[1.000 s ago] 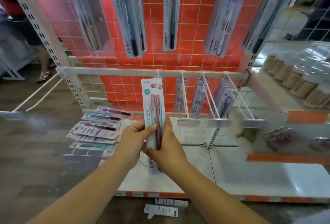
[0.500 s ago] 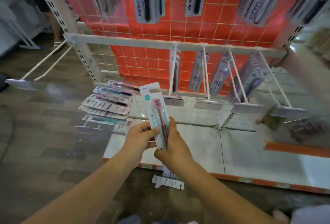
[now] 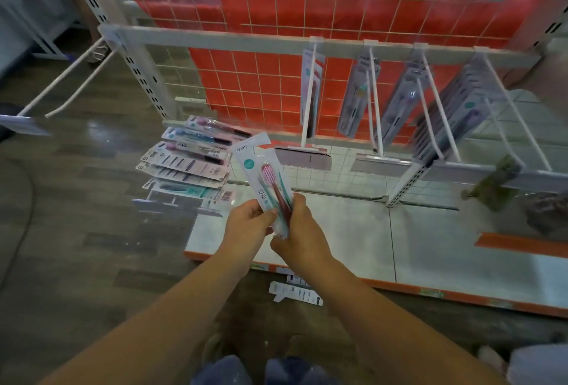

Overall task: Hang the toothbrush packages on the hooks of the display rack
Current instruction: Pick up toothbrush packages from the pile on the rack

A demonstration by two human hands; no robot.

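A white toothbrush package (image 3: 261, 174) with a pink and a teal brush tilts up and to the left in front of the rack. My left hand (image 3: 246, 225) pinches its lower left side and my right hand (image 3: 299, 235) grips its lower right side. The package's top tab sits left of and below the nearest white hook (image 3: 309, 92), not touching it. That hook and three more to the right carry hanging packages (image 3: 356, 99). A pile of loose packages (image 3: 187, 163) lies on the low shelf at the left.
The rack's white crossbar (image 3: 233, 42) runs in front of a red grid panel (image 3: 261, 80). Two bare long hooks (image 3: 61, 83) stick out at far left. The white base shelf (image 3: 353, 231) has an orange edge. Two packages (image 3: 295, 291) lie on the wooden floor near my feet.
The view has tipped downward and the package, still held by both hands, has dropped lower and tilted left, away from the crossbar it was near a second ago.
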